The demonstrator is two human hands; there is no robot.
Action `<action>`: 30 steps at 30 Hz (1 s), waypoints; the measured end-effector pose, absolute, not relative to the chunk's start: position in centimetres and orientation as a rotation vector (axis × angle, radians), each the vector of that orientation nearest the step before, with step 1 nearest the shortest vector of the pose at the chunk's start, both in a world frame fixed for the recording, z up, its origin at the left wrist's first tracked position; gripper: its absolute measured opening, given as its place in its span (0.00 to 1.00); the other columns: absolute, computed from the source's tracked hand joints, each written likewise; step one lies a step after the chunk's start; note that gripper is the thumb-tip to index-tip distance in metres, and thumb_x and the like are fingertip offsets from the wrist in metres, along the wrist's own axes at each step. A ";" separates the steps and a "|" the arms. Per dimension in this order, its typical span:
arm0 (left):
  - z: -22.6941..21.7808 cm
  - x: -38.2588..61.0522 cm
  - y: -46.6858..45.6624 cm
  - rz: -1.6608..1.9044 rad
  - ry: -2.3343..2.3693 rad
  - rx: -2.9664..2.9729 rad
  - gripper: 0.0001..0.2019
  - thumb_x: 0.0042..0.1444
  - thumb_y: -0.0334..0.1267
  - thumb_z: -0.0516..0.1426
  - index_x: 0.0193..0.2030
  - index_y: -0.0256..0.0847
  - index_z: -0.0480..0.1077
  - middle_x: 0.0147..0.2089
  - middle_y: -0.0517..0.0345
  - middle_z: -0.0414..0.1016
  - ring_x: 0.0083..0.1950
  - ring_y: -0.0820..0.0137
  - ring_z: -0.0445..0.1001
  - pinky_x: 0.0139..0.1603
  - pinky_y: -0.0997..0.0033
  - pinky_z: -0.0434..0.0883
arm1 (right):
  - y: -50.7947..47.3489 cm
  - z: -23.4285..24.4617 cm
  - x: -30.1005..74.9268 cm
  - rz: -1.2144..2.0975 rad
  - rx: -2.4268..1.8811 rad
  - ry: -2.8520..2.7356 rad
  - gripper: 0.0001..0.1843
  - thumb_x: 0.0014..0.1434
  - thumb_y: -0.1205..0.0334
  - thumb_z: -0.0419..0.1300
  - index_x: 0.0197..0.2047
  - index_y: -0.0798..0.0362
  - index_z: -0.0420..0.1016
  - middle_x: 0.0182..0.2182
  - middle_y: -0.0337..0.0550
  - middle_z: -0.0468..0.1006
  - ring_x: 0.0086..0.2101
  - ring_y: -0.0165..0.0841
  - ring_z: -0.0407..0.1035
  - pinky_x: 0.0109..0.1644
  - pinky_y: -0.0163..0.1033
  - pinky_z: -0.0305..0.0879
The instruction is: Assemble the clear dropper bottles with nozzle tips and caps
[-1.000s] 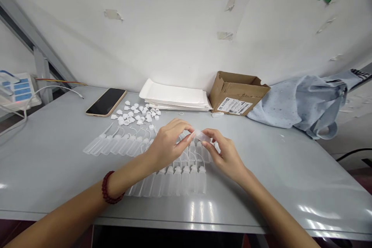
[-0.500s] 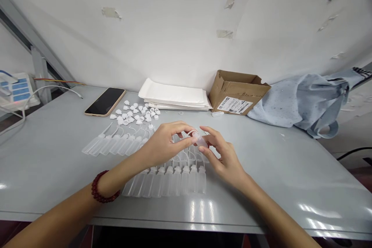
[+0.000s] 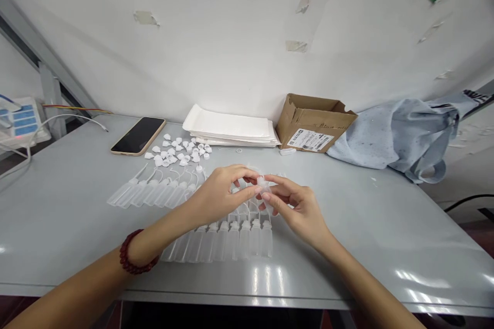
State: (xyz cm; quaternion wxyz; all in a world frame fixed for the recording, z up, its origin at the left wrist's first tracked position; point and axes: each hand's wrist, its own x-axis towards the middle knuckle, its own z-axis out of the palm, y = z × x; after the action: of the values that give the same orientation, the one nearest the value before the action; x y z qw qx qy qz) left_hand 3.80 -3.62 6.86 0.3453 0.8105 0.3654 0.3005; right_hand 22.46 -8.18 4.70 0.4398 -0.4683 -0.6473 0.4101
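A small translucent plastic bottle (image 3: 262, 182) is pinched between my two hands above the middle of the table. My left hand (image 3: 224, 191) comes in from the left, thumb and fingertips closed at the bottle's top end. On the other side, my right hand (image 3: 296, 209) grips its body between thumb and fingers, hiding much of it. Beneath and in front of the hands lies a row of similar bottles (image 3: 222, 244) with thin tubes at their tops. Another row of bottles (image 3: 154, 191) lies to the left, partly covered by my left hand. Behind it are scattered white caps (image 3: 170, 153).
On the grey table (image 3: 77, 236), a phone (image 3: 138, 136) lies at the back left. A stack of white envelopes (image 3: 231, 126) and an open cardboard box (image 3: 314, 126) stand along the wall. Light blue cloth (image 3: 389, 133) lies at the right; a white cable (image 3: 73, 114) runs at the left.
The bottle has turned more upright between my fingers, and my right hand's fingers have closed in nearer its top. The view has shifted slightly.
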 end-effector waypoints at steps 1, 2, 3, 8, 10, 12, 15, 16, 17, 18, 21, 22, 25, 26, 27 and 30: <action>6.8 3.9 -3.7 0.818 0.946 2.121 0.09 0.59 0.38 0.55 0.44 0.44 0.73 0.43 0.58 0.77 0.43 0.67 0.74 0.39 0.69 0.71 | -8.2 4.8 22.4 1.033 -1.173 -1.558 0.16 0.58 0.56 0.60 0.48 0.52 0.71 0.28 0.41 0.80 0.27 0.35 0.75 0.27 0.37 0.69; 6.6 3.9 -3.9 0.849 0.935 2.144 0.09 0.58 0.37 0.56 0.46 0.43 0.72 0.44 0.57 0.76 0.44 0.66 0.73 0.41 0.68 0.71 | -8.2 4.8 22.4 1.047 -1.185 -1.509 0.16 0.57 0.55 0.61 0.48 0.52 0.71 0.28 0.41 0.80 0.27 0.35 0.76 0.26 0.37 0.69; 6.5 4.0 -4.0 0.879 0.920 2.178 0.10 0.58 0.37 0.56 0.47 0.43 0.70 0.45 0.55 0.76 0.46 0.65 0.73 0.43 0.66 0.71 | -8.2 4.9 22.3 1.059 -1.197 -1.463 0.17 0.56 0.54 0.62 0.47 0.52 0.71 0.27 0.41 0.81 0.27 0.35 0.75 0.26 0.37 0.69; 6.1 4.7 -4.8 0.896 0.809 2.384 0.21 0.56 0.35 0.59 0.55 0.43 0.61 0.49 0.53 0.71 0.50 0.63 0.68 0.47 0.62 0.70 | -8.5 5.6 22.1 1.139 -1.251 -1.289 0.19 0.51 0.51 0.65 0.43 0.52 0.68 0.27 0.42 0.81 0.25 0.34 0.74 0.26 0.38 0.71; 6.0 5.1 -5.0 0.882 0.789 2.432 0.24 0.55 0.34 0.60 0.56 0.42 0.58 0.49 0.53 0.70 0.50 0.62 0.66 0.47 0.62 0.69 | -8.6 5.8 22.1 1.192 -1.249 -1.235 0.20 0.50 0.52 0.67 0.41 0.52 0.67 0.27 0.42 0.81 0.27 0.36 0.75 0.27 0.38 0.71; 6.1 5.5 -5.2 0.890 0.783 2.452 0.24 0.54 0.35 0.61 0.56 0.43 0.58 0.48 0.53 0.70 0.49 0.62 0.65 0.47 0.61 0.69 | -8.7 6.1 22.2 1.238 -1.250 -1.186 0.21 0.47 0.52 0.68 0.39 0.52 0.66 0.25 0.41 0.80 0.26 0.36 0.75 0.28 0.38 0.71; 6.4 5.9 -5.5 0.864 0.825 2.416 0.21 0.52 0.36 0.62 0.51 0.44 0.60 0.46 0.54 0.70 0.47 0.61 0.65 0.44 0.61 0.69 | -8.7 6.5 22.6 1.282 -1.287 -1.159 0.21 0.44 0.54 0.71 0.36 0.53 0.68 0.24 0.40 0.80 0.24 0.34 0.74 0.28 0.38 0.71; 6.5 5.9 -5.6 0.837 0.843 2.395 0.21 0.51 0.35 0.62 0.49 0.44 0.60 0.45 0.55 0.69 0.47 0.61 0.65 0.43 0.62 0.70 | -8.6 6.7 22.9 1.292 -1.310 -1.185 0.20 0.44 0.54 0.71 0.34 0.53 0.69 0.23 0.39 0.80 0.23 0.33 0.73 0.28 0.38 0.71; 6.6 6.0 -5.8 0.799 0.854 2.380 0.20 0.50 0.34 0.63 0.48 0.44 0.60 0.45 0.55 0.69 0.47 0.62 0.65 0.42 0.62 0.70 | -8.5 6.9 23.3 1.303 -1.335 -1.234 0.18 0.44 0.53 0.70 0.33 0.54 0.70 0.23 0.39 0.79 0.22 0.32 0.72 0.27 0.37 0.70; 6.7 6.0 -6.0 0.753 0.856 2.372 0.21 0.49 0.33 0.63 0.48 0.44 0.60 0.45 0.55 0.69 0.47 0.62 0.65 0.42 0.62 0.70 | -8.4 7.1 23.8 1.320 -1.360 -1.301 0.16 0.46 0.53 0.69 0.31 0.54 0.71 0.22 0.40 0.79 0.22 0.32 0.72 0.26 0.36 0.69; 6.6 6.3 -6.9 0.620 0.804 2.396 0.21 0.47 0.30 0.62 0.48 0.43 0.61 0.44 0.55 0.69 0.47 0.61 0.64 0.43 0.62 0.70 | -8.1 7.9 25.6 1.446 -1.389 -1.554 0.15 0.53 0.51 0.64 0.28 0.55 0.74 0.22 0.42 0.79 0.24 0.33 0.74 0.24 0.34 0.67; 6.5 6.4 -7.2 0.585 0.786 2.407 0.22 0.47 0.30 0.63 0.47 0.42 0.61 0.45 0.54 0.69 0.47 0.60 0.64 0.43 0.61 0.70 | -8.1 8.2 26.2 1.511 -1.381 -1.639 0.15 0.55 0.51 0.62 0.28 0.55 0.75 0.23 0.42 0.79 0.25 0.33 0.74 0.24 0.34 0.66; 6.0 7.1 -8.2 0.531 0.766 2.432 0.22 0.46 0.33 0.64 0.46 0.39 0.62 0.45 0.52 0.69 0.47 0.59 0.62 0.44 0.59 0.69 | -7.9 8.6 27.8 1.685 -1.340 -1.842 0.13 0.57 0.53 0.60 0.33 0.54 0.77 0.27 0.43 0.80 0.27 0.32 0.74 0.26 0.34 0.66; 5.8 7.3 -8.4 0.514 0.774 2.439 0.22 0.45 0.33 0.64 0.46 0.38 0.62 0.44 0.51 0.69 0.47 0.59 0.62 0.44 0.59 0.69 | -7.9 8.6 28.1 1.730 -1.333 -1.886 0.12 0.58 0.54 0.59 0.34 0.55 0.77 0.28 0.43 0.80 0.27 0.32 0.75 0.27 0.33 0.67; 5.7 7.5 -8.7 0.497 0.781 2.448 0.21 0.46 0.34 0.64 0.45 0.38 0.62 0.44 0.51 0.69 0.47 0.59 0.62 0.44 0.58 0.69 | -7.8 8.6 28.3 1.768 -1.333 -1.918 0.12 0.58 0.55 0.59 0.35 0.55 0.77 0.28 0.43 0.80 0.27 0.32 0.75 0.28 0.33 0.67; 5.3 7.9 -9.1 0.439 0.802 2.474 0.19 0.47 0.34 0.63 0.44 0.37 0.63 0.44 0.52 0.68 0.47 0.59 0.61 0.45 0.58 0.68 | -7.5 8.2 28.6 1.837 -1.368 -1.973 0.11 0.57 0.58 0.59 0.34 0.58 0.76 0.26 0.43 0.79 0.26 0.31 0.74 0.28 0.32 0.66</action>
State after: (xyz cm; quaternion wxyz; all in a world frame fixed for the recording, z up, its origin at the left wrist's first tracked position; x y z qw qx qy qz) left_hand 7.89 -9.09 5.28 0.2494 0.9084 0.2944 0.1613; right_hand 28.58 -7.50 8.22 0.0592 -0.4517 -0.6515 0.6067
